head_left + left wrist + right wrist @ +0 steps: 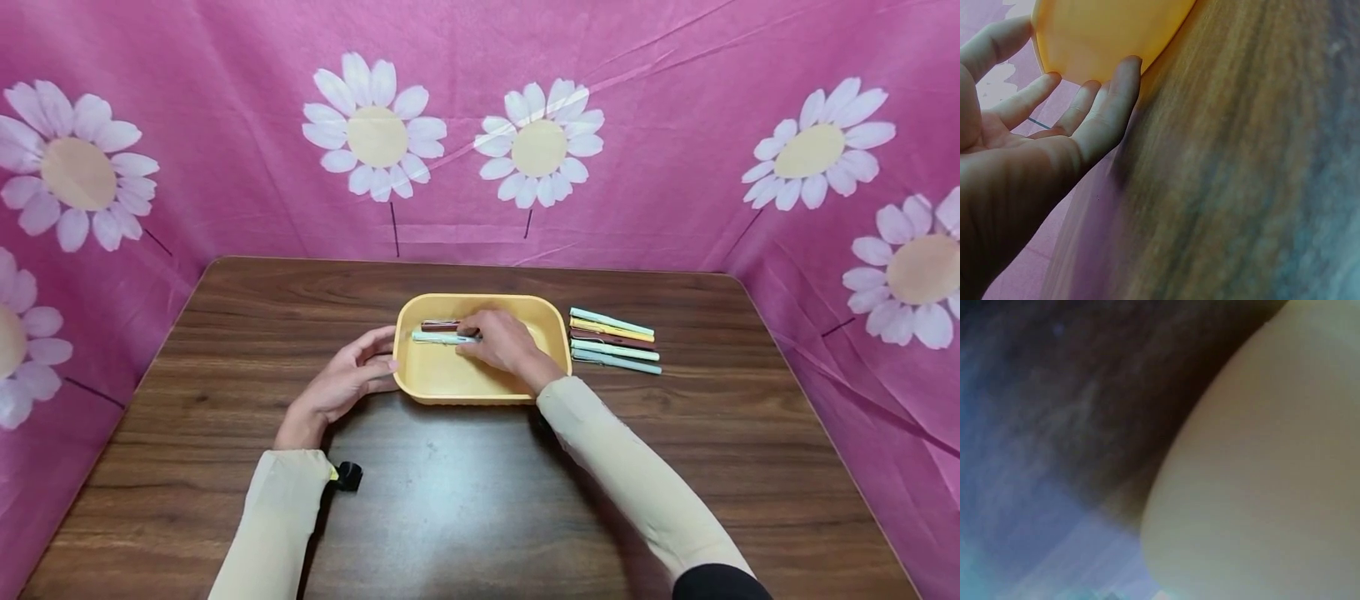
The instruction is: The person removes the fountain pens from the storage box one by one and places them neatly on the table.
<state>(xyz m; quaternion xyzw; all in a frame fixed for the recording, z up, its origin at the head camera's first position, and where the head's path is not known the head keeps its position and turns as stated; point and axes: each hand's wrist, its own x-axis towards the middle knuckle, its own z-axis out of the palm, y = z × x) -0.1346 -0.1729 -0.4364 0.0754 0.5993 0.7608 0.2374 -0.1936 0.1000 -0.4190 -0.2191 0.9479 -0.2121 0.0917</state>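
Observation:
A yellow plastic tray (480, 392) sits on the table. Inside it, a mint-green pen (435, 337) lies just in front of a dark brown pen (439, 326), both pointing left to right. My right hand (501, 340) reaches over the tray's front right corner and pinches the mint-green pen near its right end, covering part of both pens. At the tray's left end, my left hand (351, 375) rests spread, relaxed fingertips against the wall; the left wrist view shows the fingers (1110, 112) along that outer wall. The right wrist view is blurred and shows no fingers.
Right of the tray, several capped pens (613, 340) lie side by side in mint, yellow, brown and grey-blue. The brown wooden table (450, 517) reaches back to a pink cloth (465, 242) with daisies, which also hangs at both sides.

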